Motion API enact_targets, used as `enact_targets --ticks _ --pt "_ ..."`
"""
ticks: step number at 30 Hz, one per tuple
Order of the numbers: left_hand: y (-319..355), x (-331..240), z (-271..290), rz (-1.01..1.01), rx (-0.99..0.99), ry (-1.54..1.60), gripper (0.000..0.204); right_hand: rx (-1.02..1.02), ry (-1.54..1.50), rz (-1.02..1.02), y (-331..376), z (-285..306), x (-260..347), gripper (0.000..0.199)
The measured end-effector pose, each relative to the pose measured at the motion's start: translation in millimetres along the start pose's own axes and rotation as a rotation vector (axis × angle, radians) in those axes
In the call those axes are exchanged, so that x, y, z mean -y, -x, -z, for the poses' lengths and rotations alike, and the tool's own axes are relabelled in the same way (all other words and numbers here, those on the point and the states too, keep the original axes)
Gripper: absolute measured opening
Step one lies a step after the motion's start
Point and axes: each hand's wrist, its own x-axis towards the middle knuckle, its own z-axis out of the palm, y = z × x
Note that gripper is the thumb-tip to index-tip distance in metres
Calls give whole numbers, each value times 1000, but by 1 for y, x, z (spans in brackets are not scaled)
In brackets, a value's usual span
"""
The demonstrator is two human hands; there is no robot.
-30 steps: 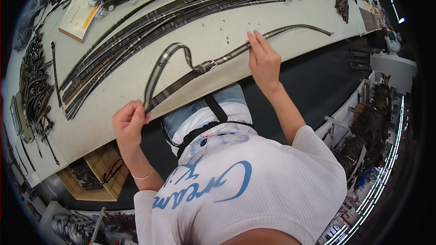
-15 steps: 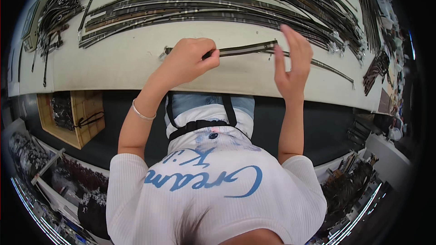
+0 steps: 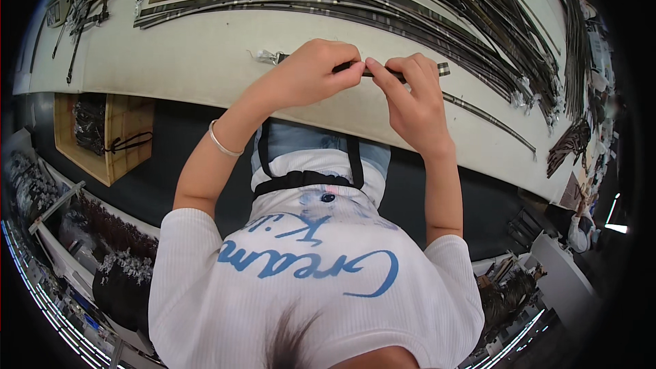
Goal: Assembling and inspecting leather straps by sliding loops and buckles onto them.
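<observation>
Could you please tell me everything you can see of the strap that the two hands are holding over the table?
The strap is a narrow, dark band with a checked pattern, seemingly woven fabric or trim. It lies roughly level across the pale table near its front edge. The left hand and right hand pinch it side by side at its middle, fingertips meeting. One short checked end juts out beyond the right hand; a crinkled clear wrapping shows at the other end, past the left hand.
</observation>
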Motion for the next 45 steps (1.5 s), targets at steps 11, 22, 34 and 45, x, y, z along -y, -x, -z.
enact_targets --ticks 11,22,34,45 --pt "4 -3 -4 -138 50 -166 16 24 -222 -291 -9 -1 3 13" --pt "4 -7 -13 -233 -82 -257 16 25 -547 -704 -18 -3 7 9" --pt "4 -1 -16 -192 -88 -283 14 138 -717 -730 -19 -11 -15 14" --pt "-2 5 -21 -185 -182 -373 17 354 -495 -575 -30 -8 -30 18"
